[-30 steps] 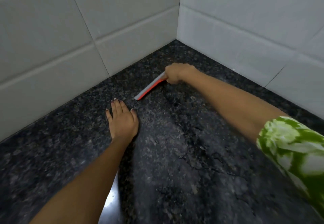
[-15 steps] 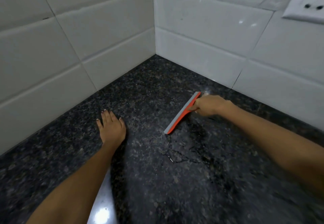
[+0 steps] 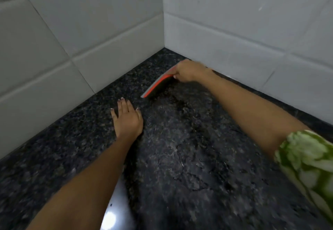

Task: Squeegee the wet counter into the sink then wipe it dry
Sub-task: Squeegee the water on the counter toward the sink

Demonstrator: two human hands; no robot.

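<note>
The counter (image 3: 189, 157) is dark speckled granite with wet streaks and a thin film of water down its middle. My right hand (image 3: 187, 72) is closed around an orange squeegee (image 3: 156, 85) with a grey blade, near the back corner, close to the right wall. The blade edge rests on the stone and slants toward the lower left. My left hand (image 3: 128, 118) lies flat on the counter, fingers together, just left of and below the blade's free end. No sink is in view.
White tiled walls (image 3: 90, 37) meet in a corner behind the counter and bound it on the left and at the back right. A bright reflection (image 3: 110, 219) shines on the wet stone near the bottom edge. A green and white sleeve (image 3: 310, 159) covers my right upper arm.
My right hand has carried the squeegee back toward the wall corner from its spot farther right and nearer to me half a second ago. My left hand stays flat on the counter.
</note>
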